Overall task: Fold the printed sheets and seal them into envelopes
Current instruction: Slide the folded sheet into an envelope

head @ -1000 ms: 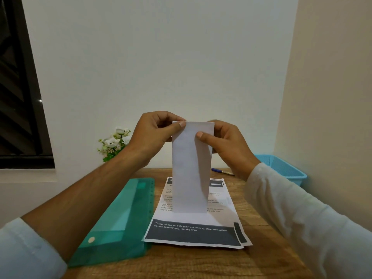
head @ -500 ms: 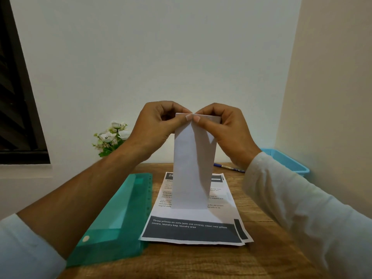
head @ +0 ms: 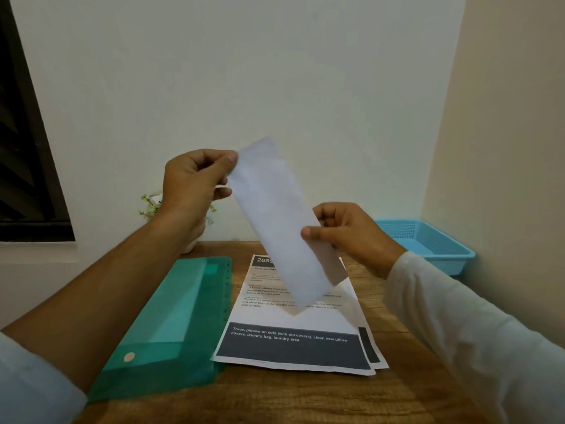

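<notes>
Starting nearest you, your pale sleeves (head: 477, 338) frame the view on both sides. Between them lies the wooden worktop (head: 275, 399). A green plastic folder (head: 171, 319) lies flat on the worktop to the left, with its snap button at the near end. Just beside it on the right lie 2 printed sheets (head: 293, 347), stacked slightly askew, with a dark band of white text across the near end.

Above those sheets you hold a long white paper (head: 275, 221) in the air. It is tilted, with its upper end to the left and its lower end towards you. You cannot tell whether it is a folded sheet or an envelope. Your left grip (head: 192, 185) pinches its upper left edge between thumb and fingers. Your right grip (head: 351, 237) pinches its right edge lower down, thumb on the front.

Farther back, a blue mesh basket (head: 428, 243) sits in the right corner. A small flowering plant (head: 149, 203) shows behind your left wrist, against the white wall (head: 275, 71).
</notes>
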